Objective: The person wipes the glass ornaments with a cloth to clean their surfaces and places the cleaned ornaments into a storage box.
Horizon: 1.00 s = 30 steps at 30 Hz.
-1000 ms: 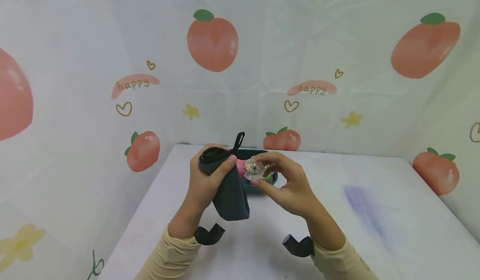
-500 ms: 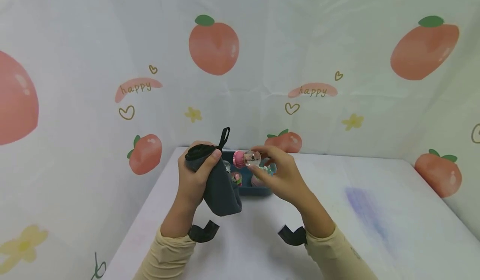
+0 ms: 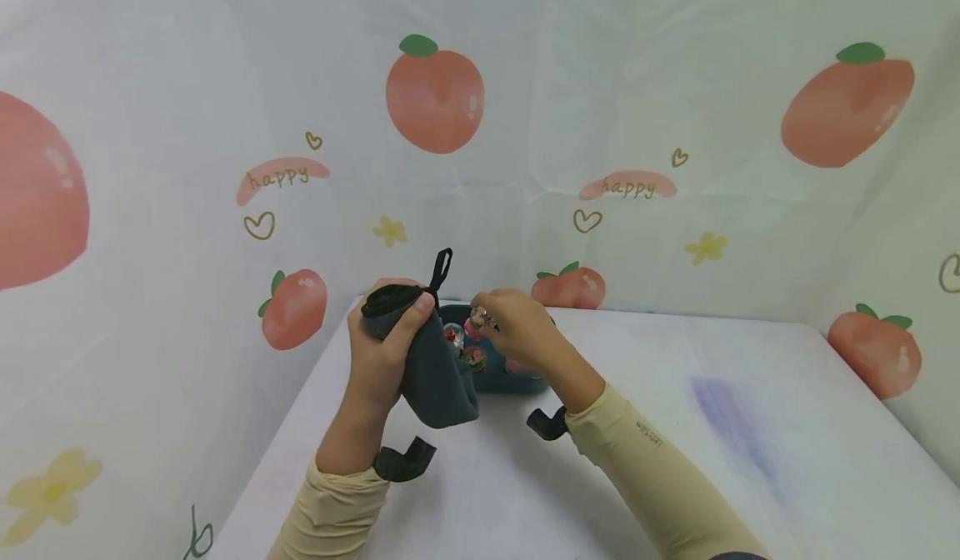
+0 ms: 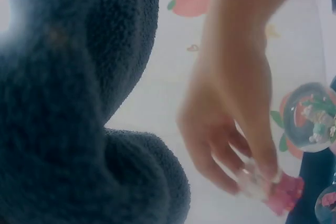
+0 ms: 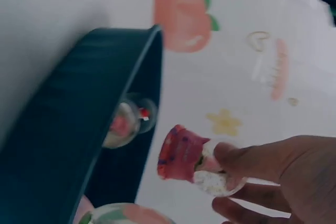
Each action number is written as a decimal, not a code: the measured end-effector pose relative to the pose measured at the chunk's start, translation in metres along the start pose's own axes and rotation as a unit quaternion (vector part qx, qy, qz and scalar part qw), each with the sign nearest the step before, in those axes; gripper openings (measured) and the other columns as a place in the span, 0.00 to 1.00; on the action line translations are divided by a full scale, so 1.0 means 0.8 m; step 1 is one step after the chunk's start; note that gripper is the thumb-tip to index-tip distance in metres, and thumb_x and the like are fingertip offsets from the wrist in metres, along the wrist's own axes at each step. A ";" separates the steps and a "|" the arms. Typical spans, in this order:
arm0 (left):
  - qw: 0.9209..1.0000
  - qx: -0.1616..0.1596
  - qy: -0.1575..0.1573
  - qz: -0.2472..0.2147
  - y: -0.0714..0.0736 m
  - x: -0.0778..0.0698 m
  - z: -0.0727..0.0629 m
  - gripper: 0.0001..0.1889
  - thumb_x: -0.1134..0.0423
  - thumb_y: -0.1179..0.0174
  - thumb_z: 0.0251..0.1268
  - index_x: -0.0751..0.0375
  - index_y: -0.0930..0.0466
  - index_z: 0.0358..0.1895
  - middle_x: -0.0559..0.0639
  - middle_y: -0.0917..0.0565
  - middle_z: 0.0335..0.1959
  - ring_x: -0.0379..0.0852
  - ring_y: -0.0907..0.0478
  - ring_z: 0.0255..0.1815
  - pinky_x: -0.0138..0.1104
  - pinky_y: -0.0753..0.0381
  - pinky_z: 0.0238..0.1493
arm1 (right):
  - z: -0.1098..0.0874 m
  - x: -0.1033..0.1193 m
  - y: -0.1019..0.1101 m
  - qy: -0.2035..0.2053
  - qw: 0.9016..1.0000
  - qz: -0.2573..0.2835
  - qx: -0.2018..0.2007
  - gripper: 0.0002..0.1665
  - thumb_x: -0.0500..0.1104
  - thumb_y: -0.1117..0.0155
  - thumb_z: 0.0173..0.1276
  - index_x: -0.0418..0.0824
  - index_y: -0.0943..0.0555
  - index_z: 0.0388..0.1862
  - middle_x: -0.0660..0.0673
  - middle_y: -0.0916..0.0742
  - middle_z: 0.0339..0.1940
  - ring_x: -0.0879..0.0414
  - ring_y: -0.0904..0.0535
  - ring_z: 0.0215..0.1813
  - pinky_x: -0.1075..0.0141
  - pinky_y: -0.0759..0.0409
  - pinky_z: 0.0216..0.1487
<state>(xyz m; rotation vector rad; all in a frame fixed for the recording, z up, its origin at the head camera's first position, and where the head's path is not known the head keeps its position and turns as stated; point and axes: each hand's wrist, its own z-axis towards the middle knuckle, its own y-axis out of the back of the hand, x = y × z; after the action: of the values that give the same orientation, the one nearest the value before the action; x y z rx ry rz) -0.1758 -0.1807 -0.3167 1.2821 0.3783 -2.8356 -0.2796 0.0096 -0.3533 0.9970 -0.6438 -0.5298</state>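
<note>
My left hand [image 3: 375,360] grips a folded dark blue-grey towel [image 3: 438,381] with a black hanging loop [image 3: 442,268], in front of the tray's left end. In the left wrist view the towel [image 4: 52,119] fills the left side. My right hand [image 3: 521,327] pinches a small snow globe by its clear ball; its pink ruffled base [image 5: 184,156] faces away from the fingers. In the head view the globe [image 3: 477,322] is partly hidden by the hand. It is over the dark blue tray [image 3: 513,383], whose wall [image 5: 68,103] shows in the right wrist view.
Several snow globes sit in the tray, among them one with a clear dome [image 3: 453,335] and one with a red and green scene [image 3: 475,358]. The tray stands at the back of the white table [image 3: 645,427], close to the peach-print backdrop [image 3: 517,127].
My right hand has moved the snow globe away from the towel, turned, and brought it over the tray. My left hand with the towel has shifted left.
</note>
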 end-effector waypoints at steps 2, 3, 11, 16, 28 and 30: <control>1.000 0.008 0.000 -0.003 0.000 0.000 0.001 0.06 0.76 0.36 0.66 0.66 0.16 0.43 0.47 0.15 0.38 0.44 0.17 0.38 0.33 0.15 0.44 | 0.009 -0.002 -0.009 -0.009 0.999 -0.024 0.022 0.16 0.33 0.30 0.69 0.45 0.14 0.54 0.46 0.10 0.42 0.48 0.14 0.45 0.52 0.15 0.41; 1.000 0.012 0.000 -0.005 -0.001 0.001 0.001 0.06 0.76 0.36 0.67 0.67 0.16 0.44 0.48 0.15 0.38 0.45 0.18 0.38 0.33 0.15 0.43 | 0.014 -0.003 -0.014 -0.013 0.999 -0.037 0.032 0.15 0.33 0.31 0.69 0.45 0.14 0.52 0.47 0.11 0.39 0.49 0.15 0.43 0.53 0.17 0.38; 1.000 0.020 -0.007 -0.007 -0.003 0.000 0.001 0.08 0.76 0.35 0.66 0.77 0.19 0.45 0.47 0.15 0.38 0.45 0.18 0.39 0.34 0.15 0.45 | 0.038 -0.012 -0.047 -0.039 0.988 -0.105 0.108 0.06 0.34 0.35 0.75 0.44 0.15 0.45 0.45 0.11 0.37 0.48 0.15 0.39 0.52 0.16 0.38; 1.000 0.026 -0.002 -0.004 -0.004 -0.001 0.000 0.08 0.75 0.34 0.66 0.75 0.18 0.45 0.47 0.15 0.38 0.44 0.17 0.39 0.33 0.15 0.44 | 0.045 -0.013 -0.059 -0.060 0.978 -0.128 0.155 0.07 0.35 0.30 0.72 0.44 0.15 0.47 0.45 0.10 0.41 0.46 0.15 0.42 0.47 0.15 0.45; 1.000 0.026 -0.002 0.011 0.000 -0.002 0.001 0.08 0.70 0.31 0.66 0.70 0.17 0.43 0.48 0.15 0.37 0.45 0.18 0.38 0.34 0.16 0.44 | 0.051 -0.009 -0.071 -0.045 0.965 -0.195 0.169 0.03 0.39 0.31 0.75 0.47 0.16 0.39 0.47 0.10 0.38 0.48 0.14 0.40 0.45 0.15 0.48; 1.000 0.023 -0.002 0.015 0.002 -0.001 0.000 0.09 0.69 0.30 0.66 0.71 0.17 0.43 0.48 0.15 0.37 0.45 0.18 0.38 0.34 0.16 0.45 | 0.051 -0.010 -0.074 -0.042 0.964 -0.199 0.171 0.03 0.40 0.31 0.75 0.47 0.16 0.38 0.47 0.09 0.37 0.49 0.14 0.40 0.45 0.16 0.49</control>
<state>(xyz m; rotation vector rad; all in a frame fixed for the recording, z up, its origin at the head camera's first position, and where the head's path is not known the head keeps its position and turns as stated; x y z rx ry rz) -0.1754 -0.1822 -0.3165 1.2768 0.2931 -2.8370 -0.3209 -0.0358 -0.3918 1.4517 -0.6237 -0.8361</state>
